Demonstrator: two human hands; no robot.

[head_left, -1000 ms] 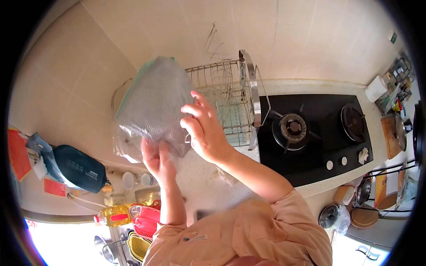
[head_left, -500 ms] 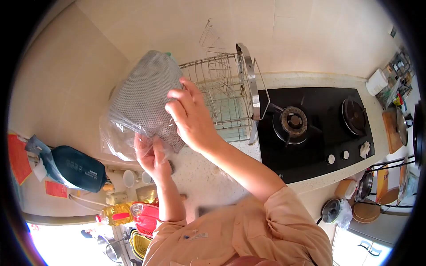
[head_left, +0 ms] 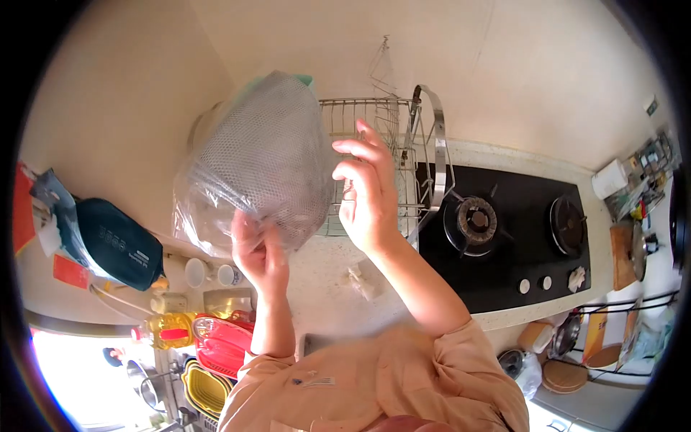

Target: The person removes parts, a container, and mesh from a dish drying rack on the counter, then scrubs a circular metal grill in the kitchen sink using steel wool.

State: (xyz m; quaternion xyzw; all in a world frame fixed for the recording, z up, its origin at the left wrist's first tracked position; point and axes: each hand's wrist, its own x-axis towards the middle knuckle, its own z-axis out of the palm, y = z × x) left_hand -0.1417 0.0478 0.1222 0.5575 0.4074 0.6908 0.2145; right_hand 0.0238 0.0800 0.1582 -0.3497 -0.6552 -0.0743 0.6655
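Note:
A clear plastic bag with a grey mesh cloth (head_left: 263, 144) in it is held up over the counter. My left hand (head_left: 263, 255) pinches it at its lower edge. A green bit shows at the top of the bag. My right hand (head_left: 371, 191) is off to the right, apart from the bag, its fingers loosely bent and spread with nothing in them. Behind that hand stands a wire dish rack (head_left: 403, 137), partly hidden by the bag and the hand.
To the right is a black gas stove (head_left: 497, 277) with two burners. A crumpled scrap (head_left: 360, 282) lies on the counter. At the left are cups (head_left: 196, 273), an oil bottle (head_left: 171, 330), red baskets (head_left: 224, 345) and a hanging dark teal item (head_left: 119, 241).
My right hand has let go of the mesh bag and moved away to the right. The left hand keeps its hold. The view has shifted slightly.

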